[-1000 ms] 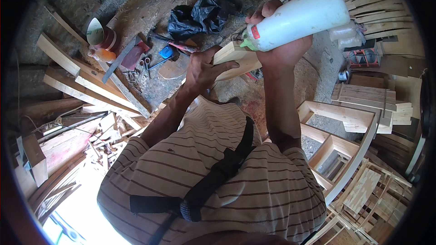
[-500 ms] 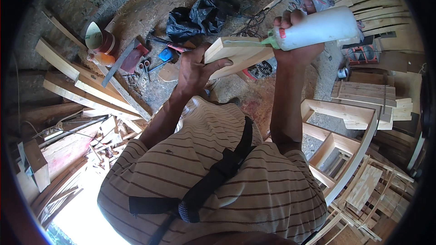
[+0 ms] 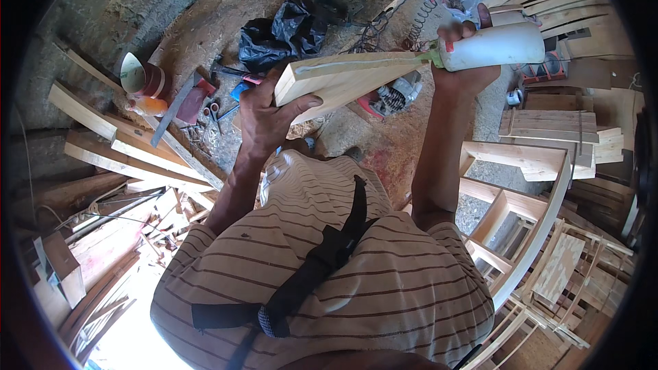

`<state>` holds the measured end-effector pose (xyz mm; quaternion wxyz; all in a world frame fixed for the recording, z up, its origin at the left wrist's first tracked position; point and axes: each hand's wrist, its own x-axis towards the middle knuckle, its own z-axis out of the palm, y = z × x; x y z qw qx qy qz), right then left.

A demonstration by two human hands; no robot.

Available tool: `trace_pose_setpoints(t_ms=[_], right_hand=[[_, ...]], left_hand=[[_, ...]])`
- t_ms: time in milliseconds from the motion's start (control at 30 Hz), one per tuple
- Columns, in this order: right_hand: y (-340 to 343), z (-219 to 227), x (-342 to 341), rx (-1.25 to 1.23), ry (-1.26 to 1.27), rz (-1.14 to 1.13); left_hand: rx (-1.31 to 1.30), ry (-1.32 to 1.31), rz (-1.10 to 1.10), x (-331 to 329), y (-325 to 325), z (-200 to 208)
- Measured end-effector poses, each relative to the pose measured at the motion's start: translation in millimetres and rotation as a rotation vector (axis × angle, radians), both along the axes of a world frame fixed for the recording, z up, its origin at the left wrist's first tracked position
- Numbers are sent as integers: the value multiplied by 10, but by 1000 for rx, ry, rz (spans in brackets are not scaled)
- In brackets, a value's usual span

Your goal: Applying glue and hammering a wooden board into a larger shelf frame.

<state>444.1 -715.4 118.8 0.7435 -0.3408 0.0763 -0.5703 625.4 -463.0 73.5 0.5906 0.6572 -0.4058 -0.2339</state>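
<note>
Workshop floor (image 3: 209, 34): brown, dusty, littered; the round edge of the view cuts off the stacks at both sides.
Pale shirt with brown stripes (image 3: 397, 267): nearest, crossed by a black fabric strap (image 3: 298, 288), cut off below.
Left hand (image 3: 267, 116): clamped on the left end of a long pale wooden board (image 3: 336, 87), thumb across its face; the other fingers mostly hidden behind the wood.
Board: held up above the floor, between the hands; a thin whitish bead (image 3: 343, 66) runs along its upper narrow edge.
Right hand (image 3: 467, 80): wrapped round a white plastic squeeze bottle (image 3: 500, 48), fingers curled over its upper side; the palm is hidden.
Bottle: nearly level, green nozzle (image 3: 430, 56) at the board's right end; whether the tip touches wood is hard to make out.
Pale wooden frame with crosspieces (image 3: 517, 156): right of the right forearm.
Blue object (image 3: 240, 90): partly covered by the left hand, kind unclear.
Orange-handled scissors (image 3: 213, 108): left of the left hand.
Crumpled black plastic bag (image 3: 298, 27): beyond the board, contents unseen.
Fanned pale slats (image 3: 562, 3): far right, ends cut off.
</note>
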Motion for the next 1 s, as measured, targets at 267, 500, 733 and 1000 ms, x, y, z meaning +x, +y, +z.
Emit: trace_pose_setpoints(t_ms=[267,500,733,1000], right_hand=[[-78,28,56,55,68,-50],[66,91,262,19,-54,88],[280,160,450,-138,-59,262],[120,305,536,299,-279,335]], left_hand=[[-41,-33,34,48,62,5],[11,-116,30,52,1,21],[-36,-98,82,13,-89,15],[24,-104,135,-8,-83,10]])
